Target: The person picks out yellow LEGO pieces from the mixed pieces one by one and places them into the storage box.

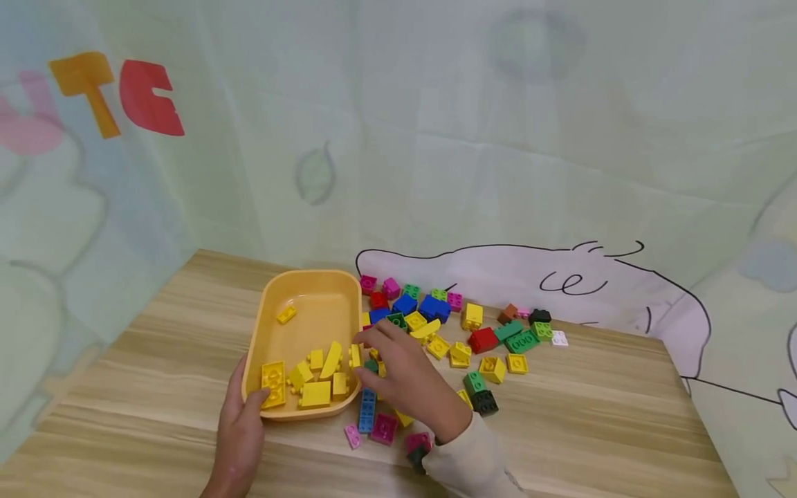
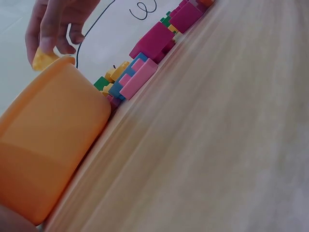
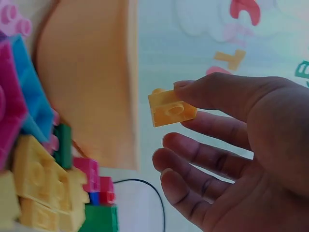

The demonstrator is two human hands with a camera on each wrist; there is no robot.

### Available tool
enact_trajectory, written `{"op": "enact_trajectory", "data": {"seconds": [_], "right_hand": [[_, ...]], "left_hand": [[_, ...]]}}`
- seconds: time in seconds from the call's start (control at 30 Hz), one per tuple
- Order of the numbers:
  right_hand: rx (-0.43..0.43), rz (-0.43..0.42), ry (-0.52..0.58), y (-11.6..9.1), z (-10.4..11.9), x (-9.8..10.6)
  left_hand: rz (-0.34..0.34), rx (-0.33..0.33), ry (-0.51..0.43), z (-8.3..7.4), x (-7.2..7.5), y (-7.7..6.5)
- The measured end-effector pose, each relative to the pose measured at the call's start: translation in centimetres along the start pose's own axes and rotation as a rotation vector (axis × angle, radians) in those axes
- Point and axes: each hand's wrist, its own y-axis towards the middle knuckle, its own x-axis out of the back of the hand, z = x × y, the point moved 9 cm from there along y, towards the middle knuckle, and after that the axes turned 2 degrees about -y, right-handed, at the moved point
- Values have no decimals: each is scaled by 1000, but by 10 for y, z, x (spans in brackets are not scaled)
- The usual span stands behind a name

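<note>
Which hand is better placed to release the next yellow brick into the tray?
Probably the right hand: it pinches a yellow brick by the right rim of the tray. The left hand holds the tray's opposite side, so it seems better suited to steadying.

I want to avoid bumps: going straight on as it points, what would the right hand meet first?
Probably the tray: the right hand, pinching a yellow block, points over the tray's right rim; depth leaves unclear whether rim or inside comes first.
</note>
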Motion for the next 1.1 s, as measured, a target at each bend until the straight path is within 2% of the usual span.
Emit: {"op": "enact_trajectory", "data": {"seconds": [0.17, 0.47, 0.57, 0.7, 0.87, 1.0, 1.1], "right_hand": [[20, -4, -49, 0, 1, -8], [27, -27, -86, 3, 0, -12], [0, -27, -88, 1, -6, -9], [-78, -61, -95, -5, -28, 8], [-179, -136, -196, -18, -70, 38], [-289, -105, -298, -27, -106, 43], [-324, -72, -325, -30, -125, 38]], "left_hand": [[10, -3, 16, 0, -3, 0], [9, 1, 17, 0, -4, -1], [10, 9, 21, 1, -5, -1], [13, 8, 24, 1, -7, 0], [11, 8, 42, -1, -6, 1], [2, 17, 46, 0, -3, 1], [1, 19, 36, 1, -1, 1]]}}
